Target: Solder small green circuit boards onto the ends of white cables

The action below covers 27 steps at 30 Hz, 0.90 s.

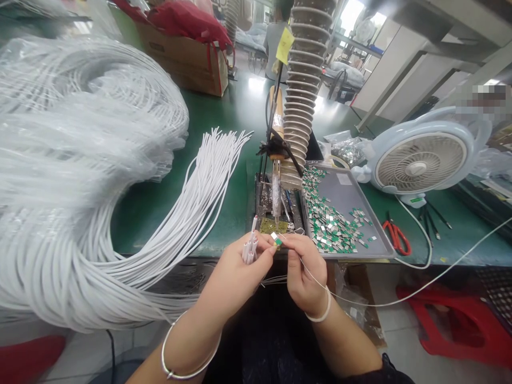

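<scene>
Head view: the right hand (304, 274) pinches a small green-and-silver piece (276, 239) in its fingers (293, 246), above the desk (224, 117)'s near edge; the left hand (235, 274) closes around white cable ends (250, 250), left of a metal tray (347, 196).

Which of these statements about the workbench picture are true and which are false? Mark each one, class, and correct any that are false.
1. The left hand holds a small bunch of white cable ends. True.
2. The right hand grips a screwdriver. False: it pinches a small green-and-silver part.
3. The metal tray holds many green-and-silver parts. True.
4. The fan stands to the left of the cable bundle. False: the desk fan stands to the right of the tray, while the white cable bundle lies at the left of the bench.
</scene>
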Each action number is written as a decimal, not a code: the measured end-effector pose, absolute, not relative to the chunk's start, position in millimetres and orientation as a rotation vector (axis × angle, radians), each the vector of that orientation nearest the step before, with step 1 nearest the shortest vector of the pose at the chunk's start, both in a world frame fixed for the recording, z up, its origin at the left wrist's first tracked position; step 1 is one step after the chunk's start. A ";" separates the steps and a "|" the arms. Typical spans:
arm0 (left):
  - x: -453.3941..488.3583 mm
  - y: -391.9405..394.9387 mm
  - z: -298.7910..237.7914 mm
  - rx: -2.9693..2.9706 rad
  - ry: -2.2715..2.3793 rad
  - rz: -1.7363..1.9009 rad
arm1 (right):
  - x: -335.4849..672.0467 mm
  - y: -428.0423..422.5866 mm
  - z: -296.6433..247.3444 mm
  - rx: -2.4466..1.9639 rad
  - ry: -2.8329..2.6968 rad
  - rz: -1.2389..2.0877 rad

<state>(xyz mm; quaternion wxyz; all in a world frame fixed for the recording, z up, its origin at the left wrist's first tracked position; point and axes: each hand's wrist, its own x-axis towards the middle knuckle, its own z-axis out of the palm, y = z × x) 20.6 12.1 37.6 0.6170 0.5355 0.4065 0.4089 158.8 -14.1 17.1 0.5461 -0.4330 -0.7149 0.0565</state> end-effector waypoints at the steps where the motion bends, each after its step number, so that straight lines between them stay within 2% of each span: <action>1: 21.1 12.4 37.6 1.219 0.934 0.948 | 158.9 -14.4 16.7 -1.038 -1.682 0.147; 27: 24.7 24.0 49.7 1.148 0.973 1.058 | 156.6 -3.8 22.3 -0.993 -1.646 0.095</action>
